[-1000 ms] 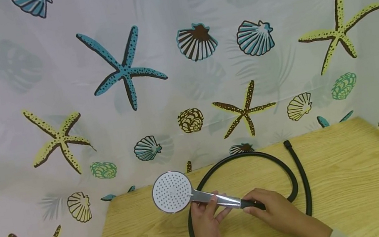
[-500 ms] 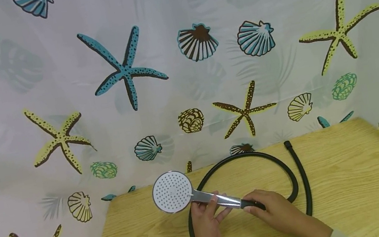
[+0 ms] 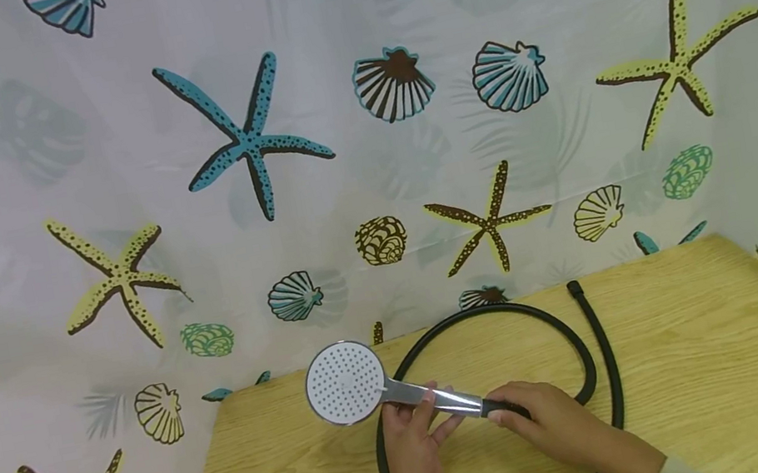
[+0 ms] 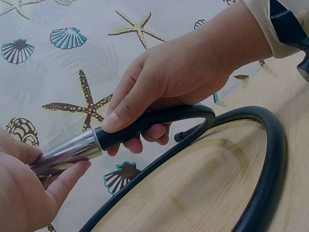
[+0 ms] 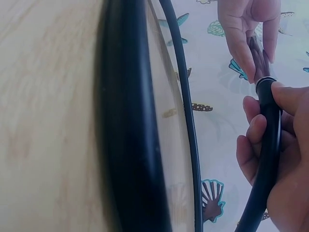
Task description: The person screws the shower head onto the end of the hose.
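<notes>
A chrome handheld shower head [image 3: 346, 383] with a white, dotted spray face is held up over the wooden table, its face toward the head camera. My left hand [image 3: 414, 452] grips its handle, thumb on top and fingers beneath. At the handle's lower end, my right hand [image 3: 551, 424] pinches the black end fitting of a hose [image 4: 159, 118]. Chrome handle and black fitting meet end to end in the left wrist view, with only a thin line between them. Past my right fingers the hose [image 5: 270, 164] bends away.
The rest of the black hose loops across the wooden table [image 3: 711, 347]; its other end [image 3: 574, 287] lies near the table's back edge. Behind and at both sides hangs a pale curtain [image 3: 341, 192] printed with starfish and shells.
Both hands, the shower head and the hose stay nearly in place. My right fingers shift very slightly on the hose's end fitting.
</notes>
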`<state>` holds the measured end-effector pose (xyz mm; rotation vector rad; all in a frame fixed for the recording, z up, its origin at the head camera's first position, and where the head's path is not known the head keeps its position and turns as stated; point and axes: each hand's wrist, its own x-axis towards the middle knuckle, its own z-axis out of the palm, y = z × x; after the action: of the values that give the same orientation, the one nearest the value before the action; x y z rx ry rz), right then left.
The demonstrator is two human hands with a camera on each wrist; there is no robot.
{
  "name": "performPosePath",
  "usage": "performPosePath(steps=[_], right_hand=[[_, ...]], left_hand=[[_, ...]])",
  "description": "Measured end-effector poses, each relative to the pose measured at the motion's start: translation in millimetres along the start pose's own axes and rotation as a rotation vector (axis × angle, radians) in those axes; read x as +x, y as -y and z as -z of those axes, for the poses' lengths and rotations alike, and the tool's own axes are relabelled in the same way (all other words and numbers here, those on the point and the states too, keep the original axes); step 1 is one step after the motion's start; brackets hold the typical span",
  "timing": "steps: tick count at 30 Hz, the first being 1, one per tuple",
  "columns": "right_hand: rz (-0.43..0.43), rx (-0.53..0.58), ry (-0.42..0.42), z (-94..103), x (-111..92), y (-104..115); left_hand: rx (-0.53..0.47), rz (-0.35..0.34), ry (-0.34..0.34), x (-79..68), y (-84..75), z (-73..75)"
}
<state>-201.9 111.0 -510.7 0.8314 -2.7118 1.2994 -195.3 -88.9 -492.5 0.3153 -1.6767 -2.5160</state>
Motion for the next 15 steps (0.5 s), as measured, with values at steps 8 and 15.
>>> performPosePath(steps=[8,15], right_hand=[[-0.023,0.055,0.074,2.2,0.8,-2.7],[-0.039,0.049,0.063,-0.4,1.1,-4.2]], left_hand=[[0.005,0.001,0.013,0.1,0.6,0.1],[0.007,-0.002,-0.005,0.9,2.5,-0.3]])
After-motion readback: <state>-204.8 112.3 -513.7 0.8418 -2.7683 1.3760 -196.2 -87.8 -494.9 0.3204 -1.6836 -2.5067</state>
